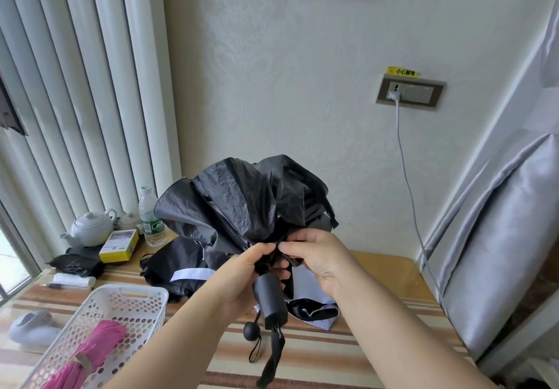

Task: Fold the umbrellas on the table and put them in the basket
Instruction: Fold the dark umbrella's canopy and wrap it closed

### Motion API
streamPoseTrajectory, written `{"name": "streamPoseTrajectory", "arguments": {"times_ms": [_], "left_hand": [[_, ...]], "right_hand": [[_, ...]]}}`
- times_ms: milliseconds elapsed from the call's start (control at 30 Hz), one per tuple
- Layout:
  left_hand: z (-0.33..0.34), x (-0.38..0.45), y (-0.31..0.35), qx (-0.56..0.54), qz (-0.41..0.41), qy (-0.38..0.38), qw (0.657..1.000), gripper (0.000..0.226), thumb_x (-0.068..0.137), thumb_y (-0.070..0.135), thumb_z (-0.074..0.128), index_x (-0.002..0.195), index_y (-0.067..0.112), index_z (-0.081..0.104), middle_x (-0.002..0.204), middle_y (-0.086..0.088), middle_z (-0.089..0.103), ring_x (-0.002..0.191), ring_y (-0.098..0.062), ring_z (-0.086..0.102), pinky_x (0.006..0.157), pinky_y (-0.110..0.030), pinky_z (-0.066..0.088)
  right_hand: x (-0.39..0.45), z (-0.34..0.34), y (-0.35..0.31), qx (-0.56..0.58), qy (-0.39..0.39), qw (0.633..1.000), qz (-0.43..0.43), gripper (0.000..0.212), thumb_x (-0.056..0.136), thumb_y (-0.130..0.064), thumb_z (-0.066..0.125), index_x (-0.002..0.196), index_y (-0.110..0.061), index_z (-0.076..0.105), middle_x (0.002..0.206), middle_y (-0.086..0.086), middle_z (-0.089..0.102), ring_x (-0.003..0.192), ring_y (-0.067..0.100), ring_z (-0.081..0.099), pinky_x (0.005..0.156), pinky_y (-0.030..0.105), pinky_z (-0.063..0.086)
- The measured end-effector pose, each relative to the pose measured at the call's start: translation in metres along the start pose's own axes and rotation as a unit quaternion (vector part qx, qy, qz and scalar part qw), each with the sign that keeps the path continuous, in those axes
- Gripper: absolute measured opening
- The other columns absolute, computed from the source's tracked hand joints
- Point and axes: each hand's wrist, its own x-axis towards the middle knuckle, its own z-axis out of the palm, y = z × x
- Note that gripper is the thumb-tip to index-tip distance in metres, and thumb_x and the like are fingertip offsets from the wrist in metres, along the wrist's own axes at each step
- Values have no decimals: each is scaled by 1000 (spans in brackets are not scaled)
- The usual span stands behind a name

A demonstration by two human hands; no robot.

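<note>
A black umbrella (pixel 242 204) is held up over the table, canopy loose and bunched, its black handle (pixel 270 301) pointing down toward me with a strap hanging below. My left hand (pixel 251 270) grips the umbrella just above the handle. My right hand (pixel 314 255) pinches the canopy fabric beside it. A second black umbrella with a white stripe (pixel 184 267) lies on the table behind. The white perforated basket (pixel 127 301) stands at the lower left and holds a folded pink umbrella (pixel 90 355).
At the back left of the striped table (pixel 332 346) stand a white teapot (pixel 90 228), a water bottle (pixel 149 219), a yellow box (pixel 119 246) and a black bag (pixel 75 264). A white cable (pixel 405 170) hangs from the wall socket. A grey covered object (pixel 496 252) stands right.
</note>
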Motion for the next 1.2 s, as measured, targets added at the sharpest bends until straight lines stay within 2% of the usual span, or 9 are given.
{"name": "streamPoseTrajectory", "arguments": {"times_ms": [200,400,533,600,733,833,967,1067,1200], "left_hand": [[0,-2,2,-85,-28,-5,996,20,90,12,54,93,-4,65,77,-17,68,68,-24,68,68,-33,59],[-3,-4,2,-123,-67,22,990,11,89,0,54,94,-9,58,74,-20,64,51,-21,63,50,-25,57],[-8,-3,0,-77,-65,26,995,4,90,-3,50,86,-1,51,66,-12,54,42,-12,46,39,-18,43],[-4,-4,-3,-28,-32,37,998,10,89,-6,49,82,1,50,61,-11,51,41,-11,42,39,-19,40],[5,-12,-9,49,9,20,999,16,89,-7,48,78,4,48,52,-4,47,43,-10,38,43,-19,38],[5,-20,-6,77,15,0,997,8,92,-3,49,86,1,48,47,1,46,42,-10,37,41,-18,38],[-3,-22,-1,108,52,-3,993,8,90,-4,51,90,2,45,55,-1,46,46,-10,34,45,-21,38],[-5,-18,3,114,66,10,991,17,88,-6,52,94,5,40,62,-4,49,46,-10,36,46,-21,40],[-12,-11,7,109,75,34,991,23,88,-8,50,95,8,35,61,-4,46,46,-10,35,45,-20,39]], "right_hand": [[-8,3,7,-87,-18,996,-28,8,86,-9,70,84,-15,67,73,-4,67,57,-2,60,51,7,42],[-15,-10,8,-260,-74,961,-59,15,90,-28,62,86,-33,75,89,-16,73,98,-1,63,93,21,46],[-29,-20,-9,-327,81,913,-232,12,81,-30,73,82,-32,61,74,-13,57,67,-2,52,62,10,41],[-36,-11,-16,-365,62,877,-306,30,77,-35,75,95,-30,52,86,-13,46,74,1,46,67,12,39],[-26,14,-16,-457,54,845,-273,41,80,-46,69,105,-24,45,100,-10,44,91,12,50,77,27,42],[-2,1,-24,-363,103,893,-245,10,88,-24,65,83,-21,58,80,-5,64,77,18,62,70,28,48],[14,-19,-31,-151,125,962,-190,15,90,-15,65,75,-19,63,78,3,70,75,22,65,67,28,47],[6,-26,-30,-235,182,912,-282,11,89,-17,67,79,-18,61,73,-8,64,68,5,60,61,9,42],[-3,-40,-33,-247,241,855,-386,16,88,-16,68,76,-17,58,68,-14,58,64,0,56,60,4,39]]}}
